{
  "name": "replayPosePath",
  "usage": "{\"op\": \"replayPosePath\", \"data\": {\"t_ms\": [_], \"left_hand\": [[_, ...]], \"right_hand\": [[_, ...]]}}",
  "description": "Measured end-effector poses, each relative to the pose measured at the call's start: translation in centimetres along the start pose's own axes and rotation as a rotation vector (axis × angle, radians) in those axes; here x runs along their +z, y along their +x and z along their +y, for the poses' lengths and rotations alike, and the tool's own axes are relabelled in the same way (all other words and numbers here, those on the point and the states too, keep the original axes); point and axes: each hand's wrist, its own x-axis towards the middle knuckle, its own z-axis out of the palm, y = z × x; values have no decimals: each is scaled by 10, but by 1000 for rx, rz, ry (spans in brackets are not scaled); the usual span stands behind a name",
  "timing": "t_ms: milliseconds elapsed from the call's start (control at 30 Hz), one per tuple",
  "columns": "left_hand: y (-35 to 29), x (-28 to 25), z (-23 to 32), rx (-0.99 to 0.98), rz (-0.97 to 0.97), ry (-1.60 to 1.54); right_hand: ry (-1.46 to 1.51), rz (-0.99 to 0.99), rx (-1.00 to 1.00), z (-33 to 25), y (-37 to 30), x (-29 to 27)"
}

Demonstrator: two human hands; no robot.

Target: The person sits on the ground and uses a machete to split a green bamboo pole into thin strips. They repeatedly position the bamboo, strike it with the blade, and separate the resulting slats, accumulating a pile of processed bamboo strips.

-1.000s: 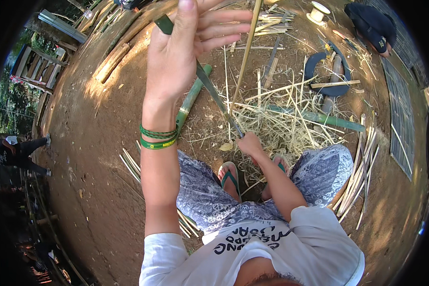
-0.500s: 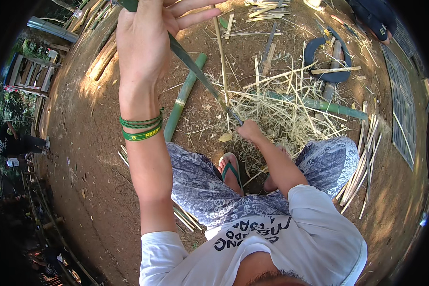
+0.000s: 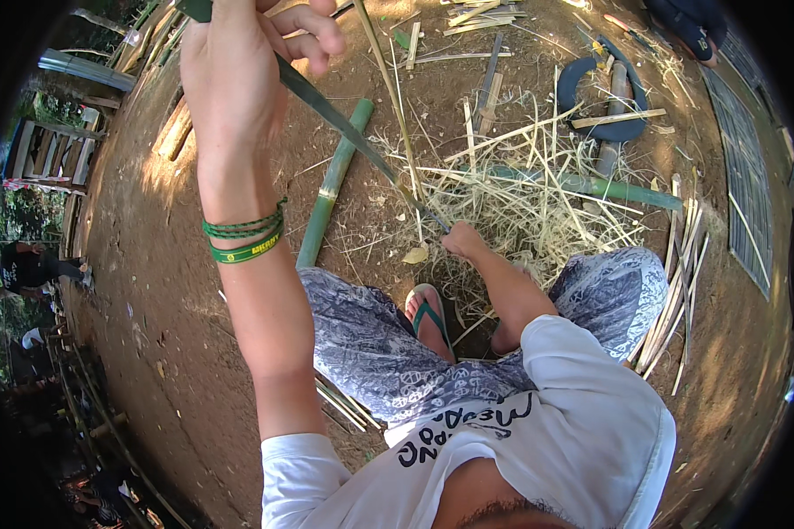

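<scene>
My left hand [image 3: 238, 70] is raised at the upper left, close to the camera, with its fingers loosely bent and partly spread. A long dark green bamboo strip [image 3: 340, 123] runs across behind it and shows on both sides; the thumb's hold is hidden. Lower down, the strip slants to my right hand [image 3: 464, 240], a fist closed on its dark far end in front of my knees. A thin tan stick [image 3: 393, 84] meets the strip just above that fist. Whether a blade is also in the fist, I cannot tell.
Pale shavings [image 3: 538, 194] lie heaped ahead, over a green bamboo pole [image 3: 626, 191]. Another green bamboo length [image 3: 335, 181] lies left of them. Split strips [image 3: 679, 291] lie by my right knee. A dark curved pad [image 3: 573, 84] is farther off. Part of another person [image 3: 692, 26] shows far right.
My left hand has shifted left and slightly up, taking the upper part of the strip with it, and its fingers have curled more. The right fist stays nearly in place.
</scene>
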Motion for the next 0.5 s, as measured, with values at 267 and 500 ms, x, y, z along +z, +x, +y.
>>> {"op": "replayPosePath", "data": {"t_ms": [267, 500], "left_hand": [[-7, -15, 9, -88, 14, -94], [-11, -32, 5, -50, 125, 5]], "right_hand": [[160, -132, 70, 30, 31, 20], [200, -194, -2, 22, 37, -10]]}}
